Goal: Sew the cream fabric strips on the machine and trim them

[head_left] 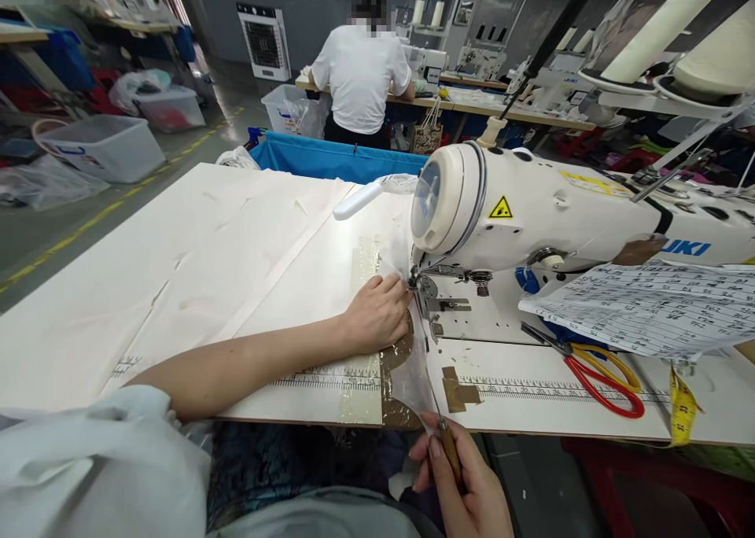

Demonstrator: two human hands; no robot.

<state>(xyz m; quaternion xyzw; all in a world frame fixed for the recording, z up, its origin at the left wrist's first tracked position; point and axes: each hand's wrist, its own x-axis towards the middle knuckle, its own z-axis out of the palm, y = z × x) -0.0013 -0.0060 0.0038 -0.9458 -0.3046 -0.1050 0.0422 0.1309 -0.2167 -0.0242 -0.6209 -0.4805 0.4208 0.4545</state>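
Note:
My left hand (379,314) lies on the sewing table beside the needle area of a white sewing machine (501,200), its fingers pressed together on a thin white fabric (414,373). From there the fabric runs down over the table's front edge. At that edge my right hand (460,475) is closed around the wooden handle of a thin metal awl (448,447), whose shaft points up along the fabric. The fabric's lower end reaches the fingers of my right hand. The fingertips of my left hand are close to the presser foot (414,277).
Red and yellow scissors (602,377), a yellow tape measure (683,408) and a written sheet (654,306) lie to the right. Large white fabric pieces (236,239) cover the table's left side. A person in white (362,74) sits beyond a blue cloth bin (336,158).

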